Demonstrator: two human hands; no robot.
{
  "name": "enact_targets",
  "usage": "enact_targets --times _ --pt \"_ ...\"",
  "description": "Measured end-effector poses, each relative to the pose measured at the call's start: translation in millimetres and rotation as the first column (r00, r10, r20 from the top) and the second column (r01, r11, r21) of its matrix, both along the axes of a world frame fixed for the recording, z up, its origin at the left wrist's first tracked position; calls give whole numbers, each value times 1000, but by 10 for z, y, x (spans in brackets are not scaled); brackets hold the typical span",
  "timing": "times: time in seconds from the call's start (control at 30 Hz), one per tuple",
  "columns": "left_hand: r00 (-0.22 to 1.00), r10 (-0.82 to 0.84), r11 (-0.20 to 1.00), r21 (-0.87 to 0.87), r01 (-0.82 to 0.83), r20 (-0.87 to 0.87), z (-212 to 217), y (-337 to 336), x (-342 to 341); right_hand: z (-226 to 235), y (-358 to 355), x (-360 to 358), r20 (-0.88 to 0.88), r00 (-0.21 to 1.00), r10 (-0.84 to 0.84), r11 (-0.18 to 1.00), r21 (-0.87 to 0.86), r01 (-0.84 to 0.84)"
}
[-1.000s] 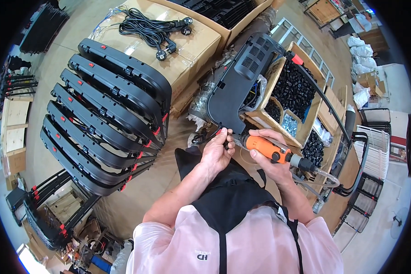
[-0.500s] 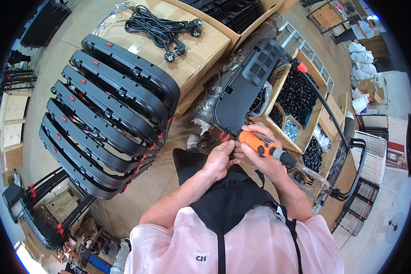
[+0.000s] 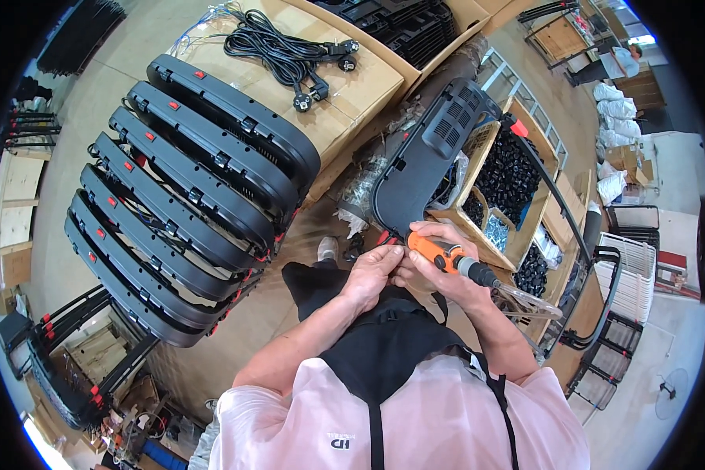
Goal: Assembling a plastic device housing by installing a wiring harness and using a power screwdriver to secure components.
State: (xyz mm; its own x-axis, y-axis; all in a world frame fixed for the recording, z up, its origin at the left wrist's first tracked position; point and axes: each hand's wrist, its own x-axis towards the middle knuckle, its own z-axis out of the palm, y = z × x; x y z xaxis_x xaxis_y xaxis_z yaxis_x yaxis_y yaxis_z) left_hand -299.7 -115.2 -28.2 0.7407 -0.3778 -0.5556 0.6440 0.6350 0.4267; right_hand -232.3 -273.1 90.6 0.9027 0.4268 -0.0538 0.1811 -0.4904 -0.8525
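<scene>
An orange and black power screwdriver (image 3: 433,250) lies in the grip of my right hand (image 3: 458,287), tilted with its dark end toward the lower right. Beside it my left hand (image 3: 374,274) is closed, its fingertips pinched together and meeting the right hand's fingers. Whatever is between those fingertips is too small or hidden to name. Just beyond both hands stands a black plastic housing (image 3: 407,188) with a vented raised block and a red switch. A red-marked part shows at its lower end, close to my left fingers.
A row of several black housings (image 3: 204,164) with red switches stands at left. Black power cables (image 3: 278,51) lie on a cardboard box (image 3: 372,74). To the right, a wooden bin (image 3: 466,207) holds black knobs (image 3: 509,168) and bagged screws. A person (image 3: 620,63) is far off at upper right.
The view has shifted slightly, so the housings and box appear a little farther right and lower. My hands keep the same hold, the screwdriver still in the right one.
</scene>
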Motion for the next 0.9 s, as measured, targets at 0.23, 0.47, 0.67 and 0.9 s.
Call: enact_targets --times 0.23,0.47,0.67,0.9 --pt "997 73 997 -13 -74 -18 -76 -21 -42 -44 0 -7 -26 999 -22 1000 4 22" --pt "979 158 982 -80 -168 -126 -81 53 30 135 -13 4 -100 992 -78 996 -48 73" --pt "943 212 936 -224 -272 -258 -27 54 261 223 -168 31 -206 969 -134 908 367 204" --pt "938 223 882 -356 -310 -265 -2 27 501 198 -209 165 -215 965 -150 886 404 227"
